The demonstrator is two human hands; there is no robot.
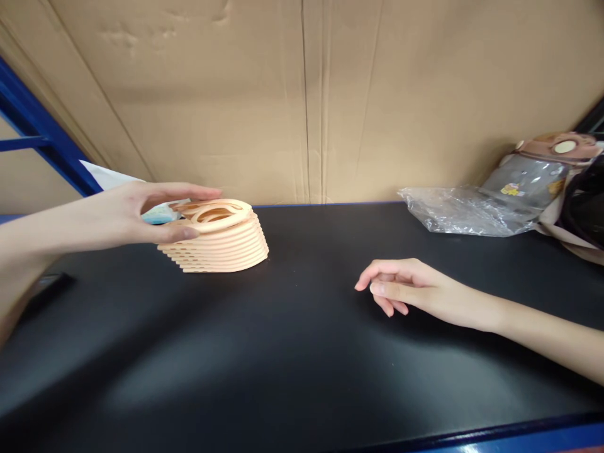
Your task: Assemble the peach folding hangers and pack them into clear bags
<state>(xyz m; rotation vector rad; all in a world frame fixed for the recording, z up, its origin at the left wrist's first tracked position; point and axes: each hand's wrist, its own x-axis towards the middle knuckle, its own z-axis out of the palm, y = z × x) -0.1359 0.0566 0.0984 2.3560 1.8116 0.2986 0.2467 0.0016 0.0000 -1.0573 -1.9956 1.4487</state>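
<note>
On the left of the black table stands a stack of peach-coloured, flat plastic pieces with curved, pointed-oval outlines and openings [221,248]. Their exact kind I cannot make out. My left hand [127,211] reaches over the top of the stack from the left. Its thumb presses the near edge of the uppermost piece, and its fingers stretch along the far edge, closed across it. To the right, my right hand [408,286] hovers just above the table, fingers loosely curled and somewhat apart, with nothing visible in it.
Behind the black table [292,352] rises a cardboard wall [226,107]. A clear plastic bag [472,211] lies at the back right, beside a translucent bottle with a brown lid [528,176] and a dark bag [587,201]. A blue metal frame [42,126] stands at left.
</note>
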